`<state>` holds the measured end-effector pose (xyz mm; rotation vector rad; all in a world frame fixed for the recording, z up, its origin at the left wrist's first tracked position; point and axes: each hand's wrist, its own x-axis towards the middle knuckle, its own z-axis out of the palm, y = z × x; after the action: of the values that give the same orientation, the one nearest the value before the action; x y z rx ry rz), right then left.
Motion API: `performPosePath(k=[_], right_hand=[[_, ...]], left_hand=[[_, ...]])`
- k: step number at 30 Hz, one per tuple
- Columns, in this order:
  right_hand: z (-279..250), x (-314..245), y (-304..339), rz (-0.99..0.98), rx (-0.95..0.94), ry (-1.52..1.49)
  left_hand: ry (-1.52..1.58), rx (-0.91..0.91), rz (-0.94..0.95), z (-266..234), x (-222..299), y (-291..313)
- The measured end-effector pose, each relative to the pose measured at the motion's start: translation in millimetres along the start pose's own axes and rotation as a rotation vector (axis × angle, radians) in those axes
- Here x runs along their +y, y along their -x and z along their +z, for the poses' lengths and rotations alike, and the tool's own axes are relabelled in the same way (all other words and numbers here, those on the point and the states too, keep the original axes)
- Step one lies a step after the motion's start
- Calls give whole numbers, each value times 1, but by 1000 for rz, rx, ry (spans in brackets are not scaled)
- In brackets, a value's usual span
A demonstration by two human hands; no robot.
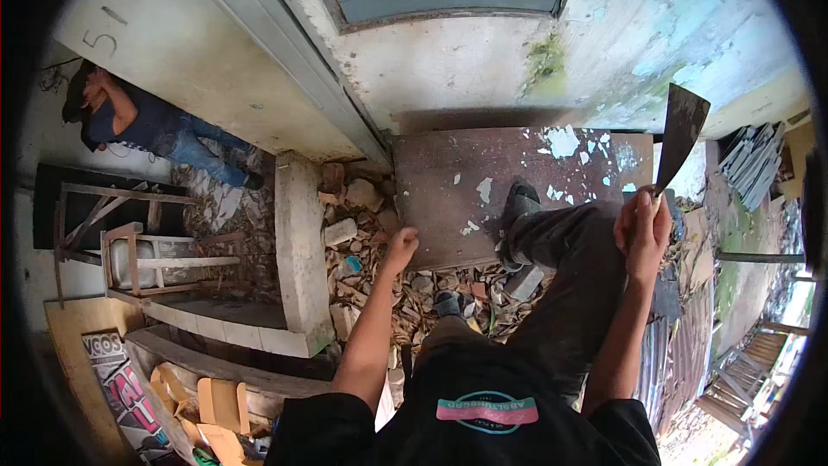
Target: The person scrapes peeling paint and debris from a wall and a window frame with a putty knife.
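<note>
My right hand (642, 229) is closed around the handle of a dark broad-bladed cleaver (681, 134), whose blade points up toward the wall. My left hand (401, 248) hangs free with loosely curled fingers, holding nothing, above the near left edge of a reddish-brown slab (448, 190) with flaking paint. My right foot in a dark shoe (517, 207) stands on that slab, knee bent. My other foot (447, 302) rests in the rubble below.
Broken bricks and debris (362, 242) lie left of the slab beside a concrete post (300, 242). Another person (155, 129) leans by the wall at far left. Wooden frames (138, 250) stand lower left. A stained wall (552, 52) with a blue window frame rises ahead.
</note>
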<state>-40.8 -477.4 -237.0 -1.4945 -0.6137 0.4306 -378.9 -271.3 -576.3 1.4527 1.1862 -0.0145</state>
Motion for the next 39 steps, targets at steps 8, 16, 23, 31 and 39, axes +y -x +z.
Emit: performPosePath(k=[8, 16, 23, 31, 39], right_hand=[[-1, -47, -7, -24, 86, 87], [57, -81, -100, -306, 167, -214], [61, -51, -223, -480, 504, -101], [36, 14, -306, -559, 745, 102], [58, 35, -343, -549, 483, 373]], left_hand=[[-15, 522, 641, -164, 161, 24], [-127, 1392, 1242, -361, 447, 78], [-647, 1922, 1277, -387, 572, 75], [-771, 2142, 1313, -388, 578, 42], [-712, 2274, 1112, -378, 580, 44]])
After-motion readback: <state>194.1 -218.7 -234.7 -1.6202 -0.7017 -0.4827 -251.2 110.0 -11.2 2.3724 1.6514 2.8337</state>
